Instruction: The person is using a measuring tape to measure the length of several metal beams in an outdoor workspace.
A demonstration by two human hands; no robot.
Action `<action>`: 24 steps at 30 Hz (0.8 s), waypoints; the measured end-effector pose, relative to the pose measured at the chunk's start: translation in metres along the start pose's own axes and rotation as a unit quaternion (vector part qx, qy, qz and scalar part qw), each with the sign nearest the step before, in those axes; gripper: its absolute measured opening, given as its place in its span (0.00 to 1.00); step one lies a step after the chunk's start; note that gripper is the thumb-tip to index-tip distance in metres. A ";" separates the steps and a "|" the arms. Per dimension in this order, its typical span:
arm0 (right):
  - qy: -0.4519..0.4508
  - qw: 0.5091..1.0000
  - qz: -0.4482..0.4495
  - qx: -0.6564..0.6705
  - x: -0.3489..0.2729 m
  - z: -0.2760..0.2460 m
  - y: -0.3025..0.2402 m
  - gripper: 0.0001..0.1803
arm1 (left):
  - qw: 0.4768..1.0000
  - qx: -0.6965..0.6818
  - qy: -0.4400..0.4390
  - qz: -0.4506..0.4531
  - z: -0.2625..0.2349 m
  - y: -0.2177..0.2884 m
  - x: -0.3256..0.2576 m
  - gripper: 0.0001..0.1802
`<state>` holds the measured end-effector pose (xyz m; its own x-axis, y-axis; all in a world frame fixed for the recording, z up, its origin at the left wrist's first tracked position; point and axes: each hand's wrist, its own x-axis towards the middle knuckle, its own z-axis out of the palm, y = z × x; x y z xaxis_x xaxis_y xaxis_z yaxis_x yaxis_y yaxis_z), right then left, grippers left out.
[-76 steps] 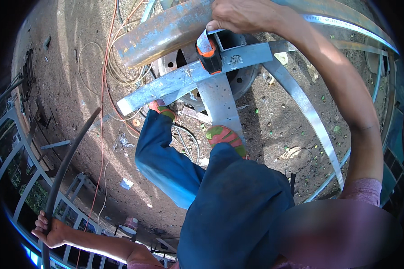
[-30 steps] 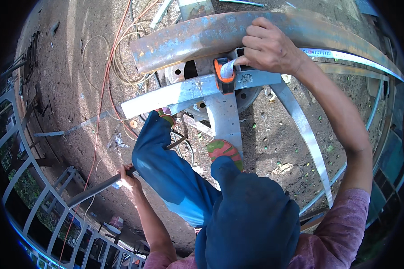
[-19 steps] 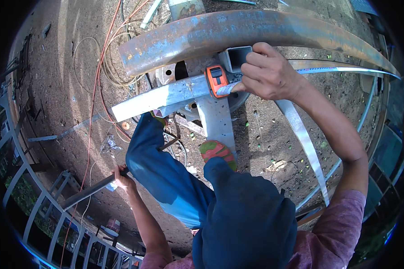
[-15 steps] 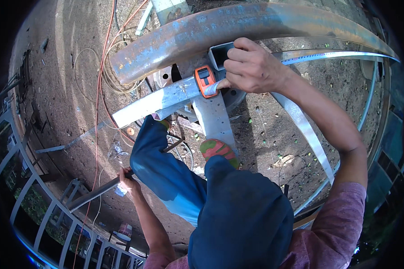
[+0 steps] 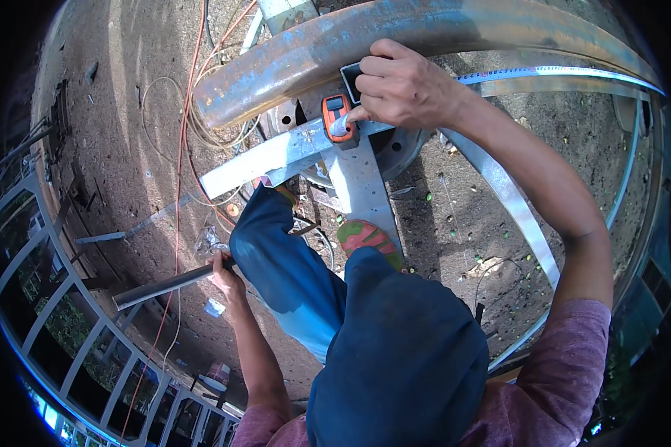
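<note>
Gripping bar (image 5: 168, 285), long axis pointing down-left

An outdoor metalworking yard: bare dirt ground (image 5: 127, 134), curved steel pipe (image 5: 395, 37), welded railing (image 5: 45, 298), orange cable (image 5: 180, 149).

Small pale crumpled wrapper (image 5: 215, 307) on the dirt ground (image 5: 127, 149) at near left, small red-and-white packet (image 5: 218, 375) nearer still beside the grey metal railing (image 5: 89, 350), no signs or screens visible
</note>
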<state>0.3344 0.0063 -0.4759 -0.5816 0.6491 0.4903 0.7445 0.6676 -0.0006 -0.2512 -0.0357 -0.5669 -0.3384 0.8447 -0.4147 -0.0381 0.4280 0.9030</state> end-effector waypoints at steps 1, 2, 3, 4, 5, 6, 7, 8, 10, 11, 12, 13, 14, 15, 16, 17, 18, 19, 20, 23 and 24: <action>0.000 1.000 0.002 0.000 0.001 0.001 0.001 0.21 | 1.000 0.001 -0.001 0.000 0.001 0.000 0.000 0.11; 0.007 1.000 0.001 0.001 0.001 0.003 0.001 0.21 | 1.000 -0.002 0.000 0.006 0.003 0.000 -0.001 0.10; 0.013 1.000 0.001 0.001 0.000 0.004 0.001 0.21 | 1.000 -0.005 0.000 0.011 0.004 0.001 -0.001 0.10; 0.014 1.000 0.001 0.002 0.000 0.004 0.001 0.21 | 1.000 -0.004 0.001 0.012 0.004 0.001 0.000 0.10; 0.011 1.000 0.004 -0.001 0.001 0.004 0.001 0.21 | 1.000 -0.006 0.006 0.002 0.003 0.001 0.001 0.10; 0.008 1.000 0.006 -0.003 0.002 0.004 0.001 0.21 | 1.000 -0.008 0.012 -0.008 0.003 0.001 0.002 0.10; 0.010 1.000 0.004 0.000 0.002 0.005 0.000 0.21 | 1.000 -0.008 0.015 -0.007 0.003 0.002 0.001 0.10; 0.011 1.000 0.009 -0.006 0.002 0.005 0.001 0.21 | 1.000 0.000 0.015 -0.007 0.004 0.002 0.001 0.10; 0.013 1.000 0.009 -0.007 0.002 0.005 0.001 0.22 | 1.000 0.006 0.005 -0.004 0.008 0.003 0.001 0.10; 0.013 1.000 0.010 -0.013 0.003 0.003 0.003 0.22 | 1.000 0.004 0.011 -0.004 0.010 0.004 0.000 0.10; 0.012 1.000 0.012 -0.018 0.003 0.003 0.004 0.22 | 1.000 -0.001 0.003 0.001 0.012 0.004 -0.002 0.11; 0.014 1.000 0.006 -0.015 0.005 0.002 0.006 0.22 | 1.000 -0.006 -0.005 0.007 0.013 0.004 -0.003 0.11; 0.004 1.000 0.006 -0.014 0.006 0.003 0.008 0.21 | 1.000 -0.005 -0.011 0.007 0.009 0.002 -0.002 0.12; -0.005 1.000 0.005 -0.013 0.007 0.003 0.010 0.21 | 1.000 -0.007 -0.004 0.008 0.007 0.003 -0.001 0.12; -0.018 1.000 0.003 -0.018 0.007 0.001 0.011 0.19 | 1.000 0.001 -0.003 0.005 0.006 0.003 -0.001 0.12; -0.019 1.000 -0.001 -0.015 0.007 0.003 0.012 0.19 | 1.000 0.010 -0.002 0.001 0.006 0.002 -0.002 0.11; -0.003 1.000 -0.004 0.004 0.007 0.006 0.013 0.19 | 1.000 0.014 -0.001 0.009 0.005 0.002 -0.004 0.12; 0.012 1.000 -0.005 0.024 0.008 0.008 0.014 0.20 | 1.000 0.012 0.002 0.008 0.002 0.002 -0.004 0.12; 0.012 1.000 -0.008 0.025 0.009 0.008 0.015 0.20 | 1.000 0.012 -0.004 0.019 0.000 0.002 -0.004 0.12; 0.012 0.999 -0.014 0.032 0.011 0.007 0.016 0.21 | 0.999 0.017 0.010 0.027 -0.001 0.003 -0.005 0.12; -0.015 1.000 -0.011 0.013 0.011 0.005 0.017 0.19 | 0.999 0.019 0.007 0.027 -0.001 0.004 -0.006 0.12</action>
<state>0.3394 0.0269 -0.4745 -0.6074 0.6452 0.4635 0.7230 0.6907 -0.0140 -0.2506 -0.0390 -0.5604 -0.3529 0.8620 -0.3639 0.0164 0.3945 0.9187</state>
